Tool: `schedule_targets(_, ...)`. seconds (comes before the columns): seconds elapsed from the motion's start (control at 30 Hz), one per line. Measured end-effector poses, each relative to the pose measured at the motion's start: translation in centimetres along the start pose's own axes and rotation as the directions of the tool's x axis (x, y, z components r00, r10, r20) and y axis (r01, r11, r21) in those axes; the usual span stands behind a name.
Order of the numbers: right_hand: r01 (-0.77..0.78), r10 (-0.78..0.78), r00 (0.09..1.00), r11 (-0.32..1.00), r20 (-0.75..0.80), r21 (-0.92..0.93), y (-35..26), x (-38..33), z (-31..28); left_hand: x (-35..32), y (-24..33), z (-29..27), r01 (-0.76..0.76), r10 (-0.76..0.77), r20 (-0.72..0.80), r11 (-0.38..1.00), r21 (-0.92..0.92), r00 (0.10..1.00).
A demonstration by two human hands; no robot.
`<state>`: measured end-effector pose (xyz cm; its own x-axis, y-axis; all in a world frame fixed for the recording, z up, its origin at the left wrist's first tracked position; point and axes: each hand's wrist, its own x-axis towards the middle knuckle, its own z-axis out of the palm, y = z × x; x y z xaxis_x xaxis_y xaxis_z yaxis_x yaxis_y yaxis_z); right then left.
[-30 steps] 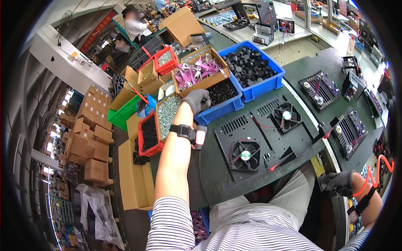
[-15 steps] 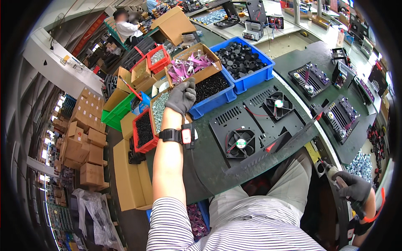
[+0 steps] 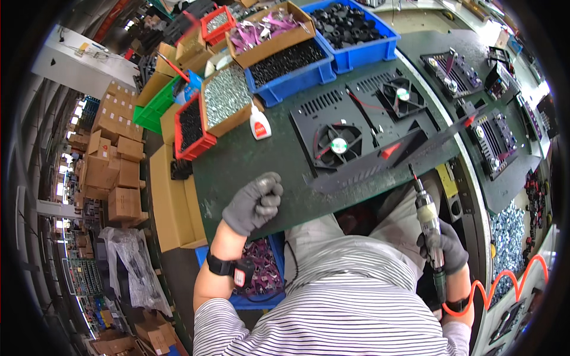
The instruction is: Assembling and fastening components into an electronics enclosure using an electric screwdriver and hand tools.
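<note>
My left hand (image 3: 254, 204), in a grey glove, is over the near left part of the green tabletop. Its fingers are curled in; whatever they may hold is hidden. In my gloved right hand (image 3: 446, 248) is an air screwdriver (image 3: 428, 216), its bit pointing away from me toward the table. A red coiled hose (image 3: 504, 280) runs near its lower end. A black metal panel (image 3: 309, 127) lies on the table ahead, between my hands. Two black fans sit on it, a nearer one (image 3: 325, 141) and a farther one (image 3: 409, 105), with red wires beside them.
A white glue bottle (image 3: 259, 126) stands before a carton of silver screws (image 3: 225, 95). Around them are a red bin of black screws (image 3: 189, 127), blue bins (image 3: 291, 88) of black parts and a carton of purple pieces (image 3: 267, 31). Black assemblies (image 3: 496, 139) stand at the right.
My left hand has drawn back from the parts bins toward me, its fingers curled. My right hand has brought the screwdriver in from the far right, nearer the panel. The view has tilted downward.
</note>
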<state>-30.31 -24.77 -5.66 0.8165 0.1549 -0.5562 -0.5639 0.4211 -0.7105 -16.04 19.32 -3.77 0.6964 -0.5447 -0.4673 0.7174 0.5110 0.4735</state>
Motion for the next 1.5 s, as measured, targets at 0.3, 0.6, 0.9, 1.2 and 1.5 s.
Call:
schedule_targets(0.3, 0.028, 0.074, 0.961, 0.931, 0.265, -0.364, -2.8, -3.8, 2.0, 3.6, -10.1, 7.2, 0.124, -0.134, 0.075, 0.983, 0.135, 0.988)
schedule_targets(0.6, 0.226, -0.066, 0.94, 0.856, 0.334, -0.466, -2.2, -5.9, 1.4, 8.5, -11.0, 11.7, 0.208, -0.244, 0.252, 0.965, 0.16, 0.936)
schedule_targets(0.9, 0.248, -0.062, 0.956, 0.691, 0.286, -0.679, -3.4, -5.8, 0.2, 9.9, -11.2, 13.6, 0.053, -0.132, 0.1, 0.822, 0.567, 0.986)
schedule_targets(1.2, 0.282, -0.17, 0.959, 0.648, 0.226, -0.707, -4.2, -5.2, -0.2, 9.6, -11.3, 12.0, 0.127, -0.221, 0.126, 0.847, 0.517, 0.967)
schedule_targets(1.5, 0.124, -0.257, 0.964, 0.677, -0.074, -0.726, -9.6, -5.8, -2.9, 2.4, 1.1, 6.7, 0.382, -0.456, -0.235, 0.262, 0.886, 0.858)
